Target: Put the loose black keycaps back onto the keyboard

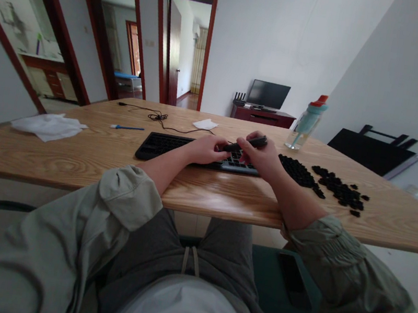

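A black keyboard (163, 145) lies on the wooden table, with bare key sockets showing on its right part. My right hand (262, 157) is closed around a thick black stick-shaped tool (255, 141), whose exact kind I cannot make out. The tool slants down to the left over the keyboard. At its lower end, my left hand (208, 150) rests on the keyboard with fingers curled together. What those fingers pinch is hidden. Just right of my right hand, black keycaps (296, 171) lie close together, with a looser pile of keycaps (342, 190) beyond.
A bottle with a red lid (305, 123) stands behind the keycaps. Crumpled white tissue (49, 126) and a blue brush-like stick (130, 127) lie left. A coiled cable (157, 116) and another tissue (205, 123) lie behind the keyboard. The table's front edge (216, 213) is near my lap.
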Demonstrator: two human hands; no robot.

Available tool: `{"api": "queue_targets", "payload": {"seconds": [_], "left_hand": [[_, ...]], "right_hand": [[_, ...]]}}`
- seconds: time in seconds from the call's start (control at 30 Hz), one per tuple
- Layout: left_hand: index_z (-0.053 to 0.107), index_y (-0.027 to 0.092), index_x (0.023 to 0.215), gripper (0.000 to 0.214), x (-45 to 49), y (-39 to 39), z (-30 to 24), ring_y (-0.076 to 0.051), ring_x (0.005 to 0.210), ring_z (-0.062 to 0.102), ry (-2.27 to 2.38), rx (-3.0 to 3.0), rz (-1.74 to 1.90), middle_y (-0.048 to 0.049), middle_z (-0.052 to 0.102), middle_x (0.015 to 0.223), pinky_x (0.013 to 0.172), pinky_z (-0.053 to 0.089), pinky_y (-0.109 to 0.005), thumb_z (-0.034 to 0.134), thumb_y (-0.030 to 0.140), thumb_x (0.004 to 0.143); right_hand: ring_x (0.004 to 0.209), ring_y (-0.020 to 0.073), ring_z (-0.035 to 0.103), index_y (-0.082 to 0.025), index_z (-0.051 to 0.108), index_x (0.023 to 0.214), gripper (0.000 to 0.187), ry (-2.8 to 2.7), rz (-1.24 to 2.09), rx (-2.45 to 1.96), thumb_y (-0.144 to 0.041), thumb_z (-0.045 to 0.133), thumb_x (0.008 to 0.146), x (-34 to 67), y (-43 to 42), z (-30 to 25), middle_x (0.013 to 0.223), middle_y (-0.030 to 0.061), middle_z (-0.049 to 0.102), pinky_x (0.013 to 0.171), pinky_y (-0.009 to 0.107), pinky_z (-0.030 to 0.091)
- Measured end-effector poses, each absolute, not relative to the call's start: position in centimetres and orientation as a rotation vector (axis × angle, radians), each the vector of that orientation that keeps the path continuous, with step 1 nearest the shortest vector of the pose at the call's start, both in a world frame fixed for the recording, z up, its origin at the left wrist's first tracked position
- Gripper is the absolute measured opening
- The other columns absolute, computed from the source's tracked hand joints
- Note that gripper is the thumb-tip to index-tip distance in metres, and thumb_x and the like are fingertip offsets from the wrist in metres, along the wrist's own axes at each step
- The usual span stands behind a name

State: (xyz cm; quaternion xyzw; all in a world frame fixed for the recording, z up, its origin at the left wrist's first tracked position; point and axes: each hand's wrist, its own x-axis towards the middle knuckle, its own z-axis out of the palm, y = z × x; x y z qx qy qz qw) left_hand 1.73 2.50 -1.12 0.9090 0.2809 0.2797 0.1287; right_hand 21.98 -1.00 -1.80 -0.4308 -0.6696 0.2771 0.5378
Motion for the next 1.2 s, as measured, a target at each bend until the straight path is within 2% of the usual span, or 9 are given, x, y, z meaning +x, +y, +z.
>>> {"api": "queue_targets", "payload": {"seconds": [0.1,0.23,0.4,0.47,0.63,0.8,0.93,1.07,1.2], "left_hand": [[0.073,0.014,0.107,0.031,1.4,2.5,-0.9,-0.015,0.071,0.057,0.685,2.655,0.740,-0.0015,0.069,0.079,0.066,0.042,-0.025,0.057,0.033,0.087],[0.074,0.016,0.105,0.031,1.2,2.4,-0.8,-0.014,0.069,0.059,0.619,2.672,0.711,-0.0006,0.067,0.076,0.064,0.041,-0.024,0.059,0.035,0.087],[0.064,0.017,0.127,0.051,0.9,3.1,-1.6,-0.014,0.074,0.062,0.689,2.556,0.688,-0.0017,0.070,0.086,0.066,0.045,-0.023,0.068,0.030,0.078],[0.062,0.017,0.129,0.056,0.8,3.4,-1.8,-0.014,0.076,0.062,0.761,2.543,0.726,-0.0028,0.070,0.090,0.068,0.046,-0.023,0.071,0.031,0.076],[0.065,0.016,0.125,0.054,0.6,3.3,-1.7,-0.015,0.080,0.063,0.811,2.581,0.707,-0.0053,0.070,0.096,0.069,0.048,-0.025,0.074,0.036,0.075],[0.073,0.016,0.104,0.031,0.1,2.7,-0.8,-0.014,0.073,0.062,0.856,2.622,0.583,-0.0038,0.072,0.088,0.065,0.045,-0.024,0.069,0.032,0.079],[0.074,0.017,0.100,0.027,-0.4,2.1,-0.4,-0.014,0.073,0.062,0.886,2.685,0.622,-0.0026,0.072,0.086,0.067,0.044,-0.024,0.070,0.033,0.079],[0.076,0.019,0.094,0.018,-0.5,1.6,-0.6,-0.014,0.071,0.061,0.883,2.811,0.551,-0.0017,0.072,0.082,0.067,0.042,-0.024,0.069,0.029,0.081],[0.078,0.022,0.097,0.020,-0.1,1.7,-1.2,-0.016,0.076,0.064,0.904,2.932,0.502,-0.0023,0.074,0.089,0.070,0.043,-0.024,0.064,0.023,0.084]], "right_hand": [[0.047,0.0117,0.055,-0.022,0.058,0.094,0.041,-1.747,0.584,-1.040,-0.052,0.076,0.074,22.1,-1.1,-2.0,0.058,-0.0056,0.059,0.042,0.022,0.041],[0.056,0.0120,0.058,-0.023,0.064,0.103,0.039,-1.929,0.590,-1.015,-0.043,0.078,0.073,22.1,-1.0,-2.5,0.070,-0.0031,0.065,0.050,0.024,0.047],[0.060,0.0152,0.062,-0.023,0.069,0.095,0.027,-1.896,0.592,-1.127,-0.040,0.075,0.075,22.3,-1.1,-2.6,0.071,0.0003,0.068,0.052,0.026,0.050],[0.060,0.0162,0.062,-0.022,0.070,0.090,0.024,-1.887,0.572,-1.165,-0.038,0.076,0.074,22.4,-1.4,-2.6,0.068,0.0012,0.068,0.051,0.027,0.050],[0.055,0.0161,0.063,-0.020,0.072,0.085,0.018,-1.944,0.619,-1.200,-0.035,0.075,0.075,22.7,-2.1,-3.1,0.069,0.0032,0.071,0.047,0.027,0.051],[0.057,0.0177,0.064,-0.021,0.073,0.090,0.020,-1.894,0.654,-1.148,-0.035,0.076,0.077,22.4,-2.3,-3.5,0.076,0.0055,0.074,0.046,0.029,0.054],[0.056,0.0186,0.063,-0.020,0.071,0.085,0.017,-1.851,0.608,-1.165,-0.036,0.074,0.077,22.3,-2.6,-3.4,0.075,0.0065,0.073,0.046,0.031,0.054],[0.064,0.0228,0.066,-0.021,0.070,0.081,0.013,-1.881,0.457,-1.175,-0.034,0.073,0.078,22.4,-3.0,-3.1,0.071,0.0066,0.071,0.053,0.034,0.055],[0.071,0.0269,0.068,-0.022,0.071,0.080,0.013,-1.869,0.361,-1.195,-0.035,0.073,0.078,22.2,-3.3,-3.0,0.065,0.0061,0.068,0.060,0.036,0.056]]}}
